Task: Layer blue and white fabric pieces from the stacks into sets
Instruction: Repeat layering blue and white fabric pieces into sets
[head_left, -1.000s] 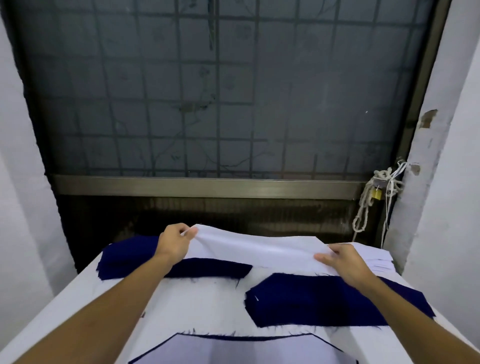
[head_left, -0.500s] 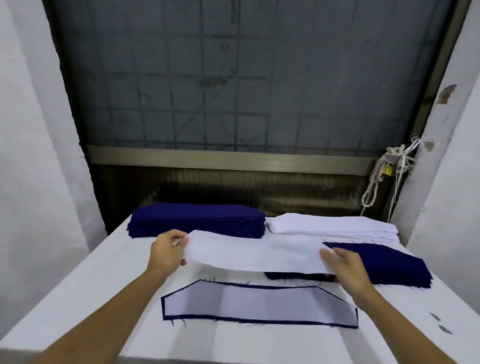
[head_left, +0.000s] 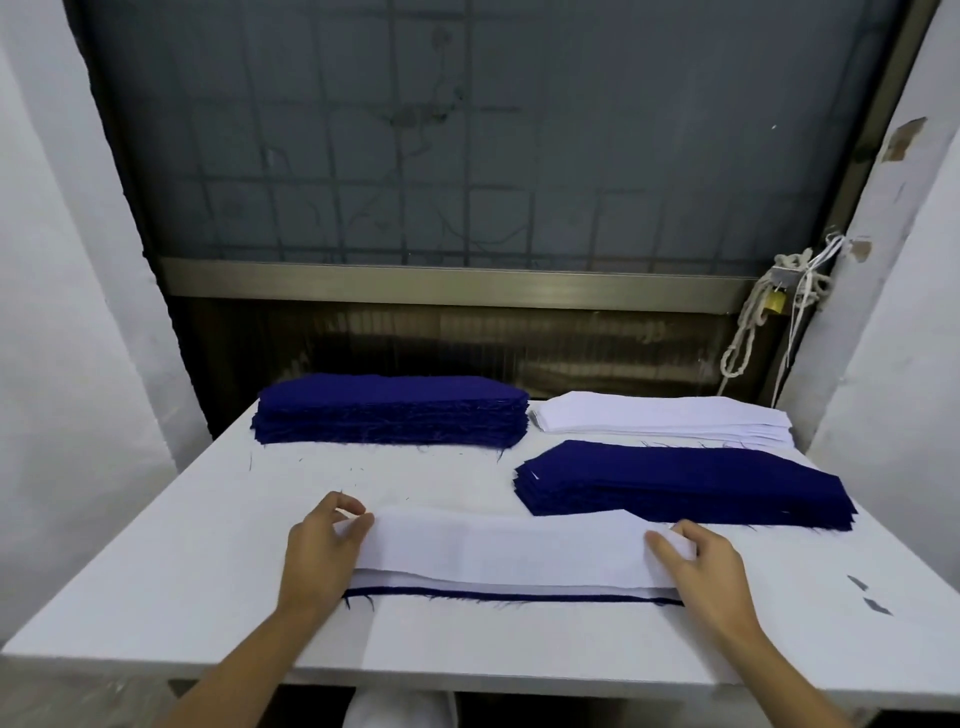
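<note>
- Evidently the white piece (head_left: 509, 551) is thin, limp and light; judged best held at both short ends
- left hand (head_left: 322, 556) and right hand (head_left: 701, 571) pinch those ends, holding it over the blue piece (head_left: 509, 596) near the table (head_left: 156, 571) front
- no containers in view; far blue stack (head_left: 389, 410), near blue stack (head_left: 685, 480) and white stack (head_left: 660, 418) lie bare behind

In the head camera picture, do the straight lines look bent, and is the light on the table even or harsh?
Head view: the wide lens makes the sides of the window frame lean and curve; light is soft, no glare on the table; a faint shadow lies under the white piece; the blue stacks look sharp, loose threads visible.
</note>
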